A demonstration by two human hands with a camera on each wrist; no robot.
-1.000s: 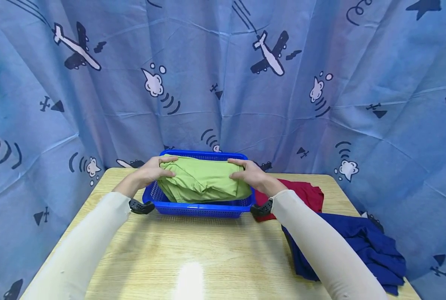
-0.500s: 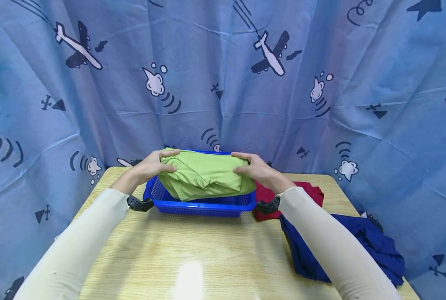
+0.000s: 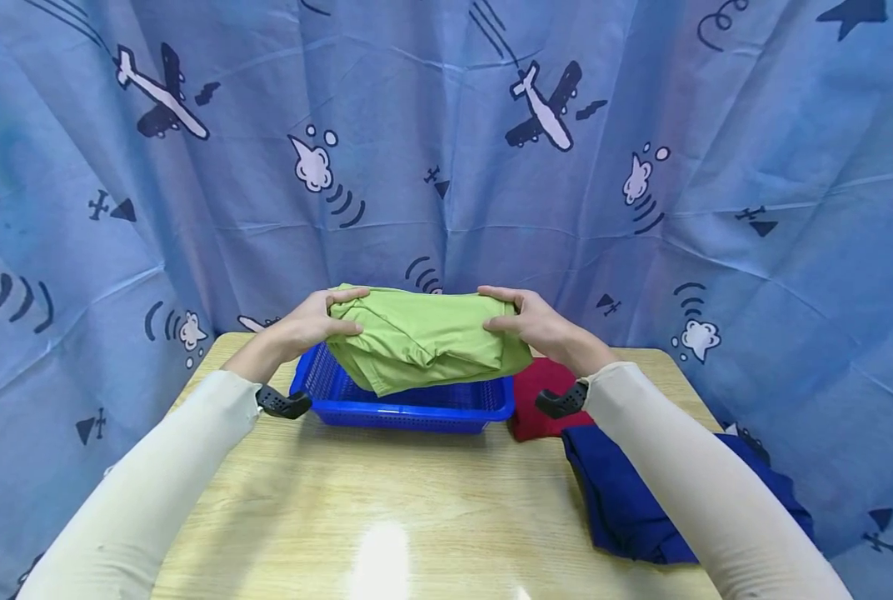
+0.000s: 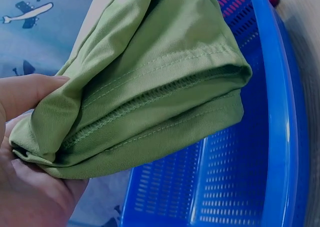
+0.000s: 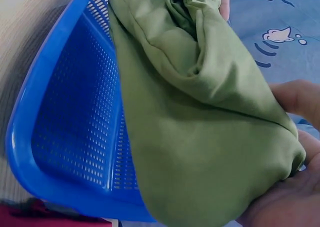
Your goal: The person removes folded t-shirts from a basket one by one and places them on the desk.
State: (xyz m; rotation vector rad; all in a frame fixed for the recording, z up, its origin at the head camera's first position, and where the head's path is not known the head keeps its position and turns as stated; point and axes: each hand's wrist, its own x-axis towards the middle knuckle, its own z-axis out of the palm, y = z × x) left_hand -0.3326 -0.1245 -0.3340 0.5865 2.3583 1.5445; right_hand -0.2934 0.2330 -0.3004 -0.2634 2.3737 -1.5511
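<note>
A folded light-green garment (image 3: 431, 329) hangs just above the blue plastic basket (image 3: 409, 418), held up at both ends. My left hand (image 3: 315, 323) pinches its left end between thumb and fingers; in the left wrist view stitched hems (image 4: 165, 82) show beside that thumb. My right hand (image 3: 532, 321) grips the other end, and the right wrist view shows the cloth's corner tucked between thumb and fingers. Under the garment, the perforated basket floor (image 5: 80, 102) is partly visible; the garment hides the basket's back.
To the right of the basket lies a red cloth (image 3: 540, 400), partly behind my right wrist. Nearer on that side is a dark blue cloth (image 3: 626, 508), partly covered by my right sleeve. A patterned blue curtain (image 3: 446, 167) stands behind the wooden table (image 3: 326, 517).
Both hands have lifted the green garment up out of the basket and shifted it slightly right. The basket and the red cloth stay in place.
</note>
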